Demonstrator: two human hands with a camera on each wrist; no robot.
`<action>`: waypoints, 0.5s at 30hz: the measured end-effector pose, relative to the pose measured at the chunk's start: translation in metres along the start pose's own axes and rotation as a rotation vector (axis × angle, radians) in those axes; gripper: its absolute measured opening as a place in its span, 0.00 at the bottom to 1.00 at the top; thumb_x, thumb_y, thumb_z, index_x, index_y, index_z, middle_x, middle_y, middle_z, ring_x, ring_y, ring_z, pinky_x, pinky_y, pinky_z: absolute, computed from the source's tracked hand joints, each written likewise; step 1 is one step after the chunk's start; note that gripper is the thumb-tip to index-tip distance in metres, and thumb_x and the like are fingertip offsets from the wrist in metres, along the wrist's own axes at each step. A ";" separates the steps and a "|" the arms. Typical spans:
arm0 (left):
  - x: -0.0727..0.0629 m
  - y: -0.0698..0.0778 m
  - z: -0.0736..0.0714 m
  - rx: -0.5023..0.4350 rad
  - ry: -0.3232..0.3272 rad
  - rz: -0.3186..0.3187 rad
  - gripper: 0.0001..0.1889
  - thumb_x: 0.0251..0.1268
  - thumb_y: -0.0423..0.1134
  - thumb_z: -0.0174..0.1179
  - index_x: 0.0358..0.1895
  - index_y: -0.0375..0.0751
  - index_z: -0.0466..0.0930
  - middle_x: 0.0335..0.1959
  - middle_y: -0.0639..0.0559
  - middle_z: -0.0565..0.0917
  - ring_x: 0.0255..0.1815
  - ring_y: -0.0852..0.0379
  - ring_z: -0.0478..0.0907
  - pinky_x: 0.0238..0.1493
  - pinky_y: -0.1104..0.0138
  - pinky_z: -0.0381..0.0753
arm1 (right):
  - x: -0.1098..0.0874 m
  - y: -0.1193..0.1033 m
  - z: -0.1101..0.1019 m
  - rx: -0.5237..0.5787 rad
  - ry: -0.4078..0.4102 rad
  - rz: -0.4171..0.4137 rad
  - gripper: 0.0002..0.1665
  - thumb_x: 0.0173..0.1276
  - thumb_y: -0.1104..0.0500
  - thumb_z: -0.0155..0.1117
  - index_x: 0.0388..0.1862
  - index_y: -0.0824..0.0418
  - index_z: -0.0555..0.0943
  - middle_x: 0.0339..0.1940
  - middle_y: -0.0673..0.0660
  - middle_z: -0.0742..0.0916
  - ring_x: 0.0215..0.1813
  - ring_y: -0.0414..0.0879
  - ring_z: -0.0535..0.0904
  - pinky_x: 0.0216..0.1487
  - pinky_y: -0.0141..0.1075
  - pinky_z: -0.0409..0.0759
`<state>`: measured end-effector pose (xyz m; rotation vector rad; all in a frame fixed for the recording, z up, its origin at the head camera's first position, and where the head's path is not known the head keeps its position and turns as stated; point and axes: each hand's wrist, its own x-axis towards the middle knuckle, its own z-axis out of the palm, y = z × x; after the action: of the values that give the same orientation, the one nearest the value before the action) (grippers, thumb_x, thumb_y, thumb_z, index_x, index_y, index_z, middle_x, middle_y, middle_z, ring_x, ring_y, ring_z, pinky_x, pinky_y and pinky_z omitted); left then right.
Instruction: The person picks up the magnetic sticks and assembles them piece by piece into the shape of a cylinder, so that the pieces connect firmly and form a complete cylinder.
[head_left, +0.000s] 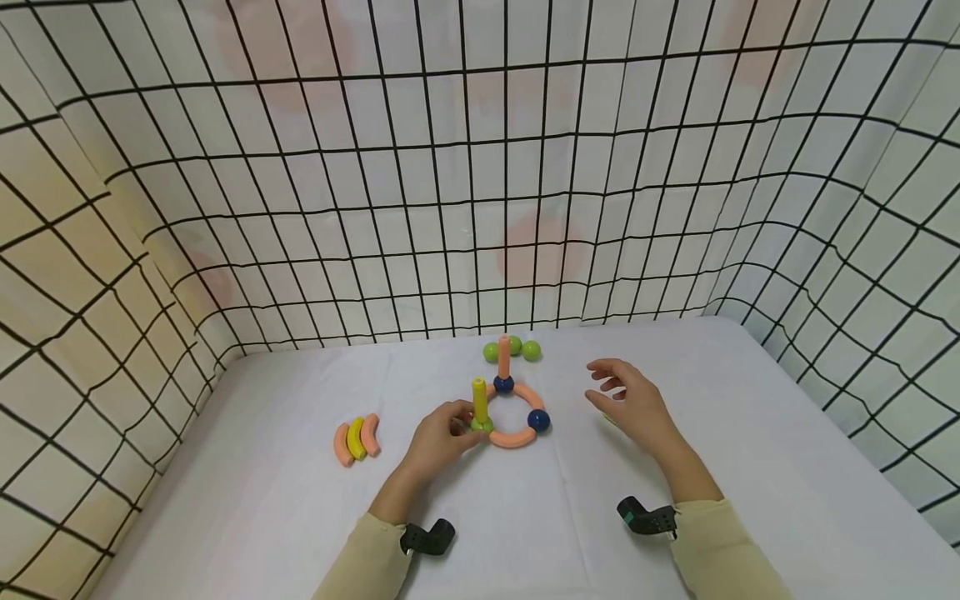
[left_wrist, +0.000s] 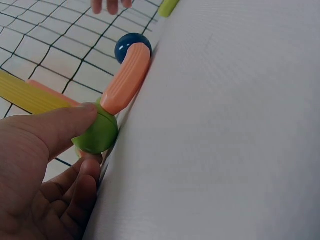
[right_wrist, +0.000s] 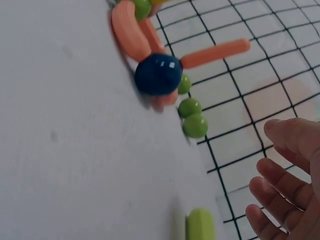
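Note:
My left hand (head_left: pixel 441 437) pinches a green ball (left_wrist: pixel 102 134) at the left of a ring of curved orange pieces (head_left: pixel 513 439) lying on the table. A straight yellow rod (head_left: pixel 479 400) stands up from that ball. Two dark blue balls join the ring elsewhere: one at the right (head_left: pixel 538 420), the other at the back (head_left: pixel 503 384) with an upright orange rod (head_left: pixel 504 357) on it. My right hand (head_left: pixel 630 404) holds nothing, its fingers apart and slightly bent. Beside it, mostly hidden below the hand in the head view, lies a light green bar (right_wrist: pixel 201 225).
Three loose green balls (head_left: pixel 532 350) sit behind the ring. To the left lie two curved orange pieces (head_left: pixel 342 444) with a curved yellow piece (head_left: pixel 356 438) between them. A black-lined grid backdrop (head_left: pixel 465 200) encloses the white table (head_left: pixel 285 533) at the back and sides.

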<state>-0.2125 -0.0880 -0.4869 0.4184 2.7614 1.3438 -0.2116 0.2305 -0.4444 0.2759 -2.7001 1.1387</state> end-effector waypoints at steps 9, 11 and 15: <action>0.000 0.000 0.000 0.003 -0.003 -0.007 0.20 0.61 0.44 0.70 0.56 0.46 0.81 0.44 0.50 0.82 0.38 0.58 0.77 0.38 0.65 0.76 | -0.002 0.026 -0.005 -0.032 -0.052 0.102 0.24 0.70 0.54 0.66 0.63 0.58 0.76 0.56 0.60 0.84 0.52 0.51 0.80 0.51 0.42 0.76; 0.000 0.000 0.000 0.001 -0.001 -0.006 0.20 0.61 0.44 0.70 0.56 0.46 0.81 0.44 0.50 0.82 0.38 0.59 0.77 0.38 0.65 0.76 | -0.003 0.030 -0.005 -0.048 -0.069 0.122 0.24 0.69 0.54 0.67 0.62 0.58 0.77 0.54 0.59 0.85 0.51 0.50 0.80 0.50 0.41 0.76; 0.000 0.001 0.000 -0.001 0.002 0.000 0.20 0.61 0.44 0.70 0.56 0.46 0.81 0.44 0.50 0.82 0.38 0.59 0.77 0.38 0.66 0.76 | -0.003 0.036 -0.005 -0.062 -0.095 0.129 0.24 0.68 0.54 0.68 0.61 0.59 0.77 0.52 0.58 0.85 0.49 0.49 0.80 0.48 0.40 0.75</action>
<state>-0.2118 -0.0876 -0.4866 0.4180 2.7625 1.3459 -0.2167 0.2597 -0.4666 0.1525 -2.8681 1.0985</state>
